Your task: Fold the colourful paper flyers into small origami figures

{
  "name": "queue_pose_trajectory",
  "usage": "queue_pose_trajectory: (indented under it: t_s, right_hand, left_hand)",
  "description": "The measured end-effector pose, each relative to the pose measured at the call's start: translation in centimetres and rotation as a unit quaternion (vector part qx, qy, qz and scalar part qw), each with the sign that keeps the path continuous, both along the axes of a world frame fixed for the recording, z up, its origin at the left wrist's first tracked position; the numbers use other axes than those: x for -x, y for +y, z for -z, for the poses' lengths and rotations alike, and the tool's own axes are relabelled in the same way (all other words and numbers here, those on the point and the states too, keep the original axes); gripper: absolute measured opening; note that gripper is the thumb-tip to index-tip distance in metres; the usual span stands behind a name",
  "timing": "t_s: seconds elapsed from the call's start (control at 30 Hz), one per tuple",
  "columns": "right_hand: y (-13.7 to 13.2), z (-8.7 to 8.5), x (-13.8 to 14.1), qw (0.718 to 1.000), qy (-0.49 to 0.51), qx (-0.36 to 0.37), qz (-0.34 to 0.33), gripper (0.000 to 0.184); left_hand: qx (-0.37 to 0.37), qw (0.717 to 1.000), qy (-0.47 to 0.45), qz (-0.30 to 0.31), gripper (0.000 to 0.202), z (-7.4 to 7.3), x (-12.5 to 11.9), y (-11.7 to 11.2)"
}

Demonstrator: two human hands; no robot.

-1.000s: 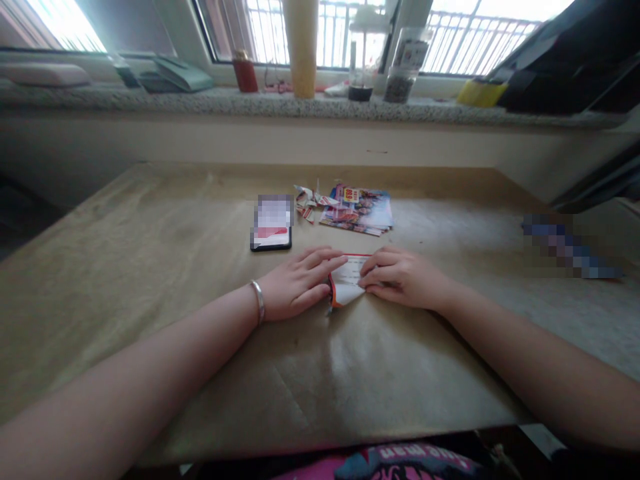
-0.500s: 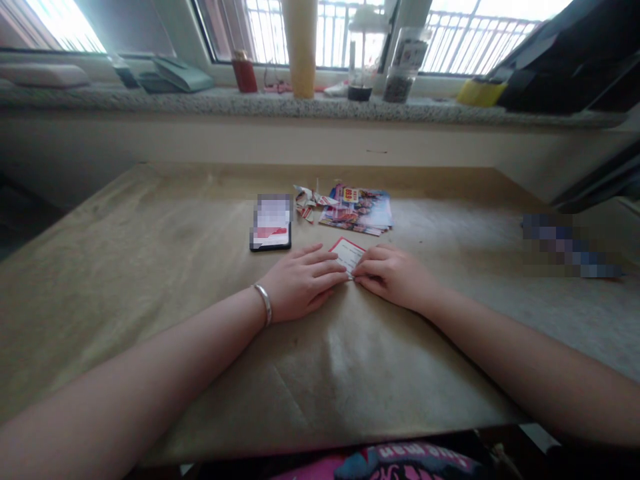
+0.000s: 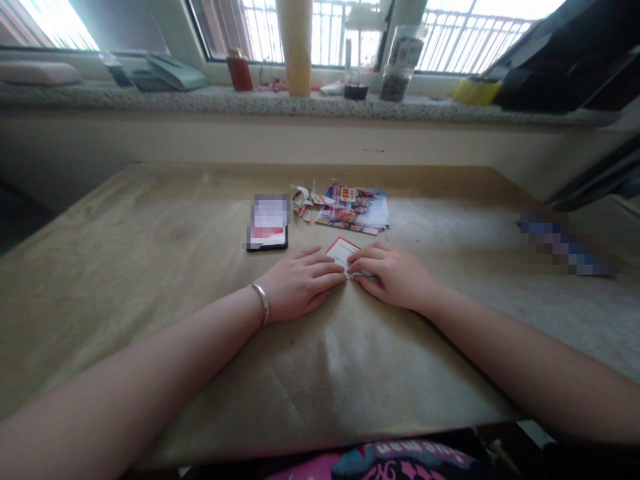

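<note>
A small white paper with a red border (image 3: 342, 251) lies on the brown paper-covered table (image 3: 150, 267), folded, with only its far corner showing. My left hand (image 3: 300, 283) rests flat beside it, fingers stretched toward the paper's edge, a silver bracelet on the wrist. My right hand (image 3: 393, 273) lies over the paper's right part, fingers pressed down on it. The fingertips of both hands meet at the fold.
A phone (image 3: 269, 227) lies just beyond my left hand. Behind the paper sit a stack of colourful leaflets (image 3: 357, 210) and torn scraps (image 3: 305, 200). The stone window ledge (image 3: 280, 103) carries a red cup, jars and a yellow roll. A blurred object (image 3: 565, 243) lies at right.
The paper went from a raised, curled flap between my hands to lying flat under my fingers. Both hands shifted slightly away from me and closer together.
</note>
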State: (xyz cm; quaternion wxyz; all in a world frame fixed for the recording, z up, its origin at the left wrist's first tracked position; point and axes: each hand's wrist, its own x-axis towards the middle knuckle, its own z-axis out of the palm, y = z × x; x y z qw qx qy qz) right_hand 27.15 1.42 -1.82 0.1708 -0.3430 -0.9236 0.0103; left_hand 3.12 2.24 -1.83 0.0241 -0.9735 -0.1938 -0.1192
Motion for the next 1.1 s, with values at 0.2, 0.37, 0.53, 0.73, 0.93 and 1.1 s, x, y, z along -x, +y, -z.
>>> queue_pose_trajectory:
  t_s: [0.2,0.37,0.53,0.73,0.93,1.1]
  right_hand:
    - [0.2,0.1,0.0,1.000,0.019,0.014,0.000,0.016]
    - [0.6,0.1,-0.3,0.999,0.033,0.024,-0.031,0.017]
    - [0.7,0.0,-0.7,0.998,0.012,-0.017,-0.057,0.021]
    - [0.6,-0.4,-1.0,0.995,-0.043,-0.035,-0.084,0.025]
    - [0.4,-0.8,-1.4,0.993,-0.089,-0.032,-0.068,0.023]
    - [0.4,-1.3,-2.4,0.993,-0.109,-0.027,-0.042,0.021]
  left_hand:
    - [0.000,1.000,0.020,-0.008,0.036,-0.3,-0.2,-0.3]
    - [-0.009,0.999,0.025,-0.025,0.036,-0.3,-0.7,-0.7]
    - [-0.004,0.999,0.025,-0.035,0.039,0.0,-0.7,-0.6]
    - [-0.010,0.998,0.040,-0.042,0.041,-0.1,-0.5,-0.7]
    - [0.002,0.998,0.041,-0.042,0.042,-0.2,-0.3,-0.6]
    - [0.009,0.998,0.042,-0.041,0.040,-0.3,-0.2,-0.6]
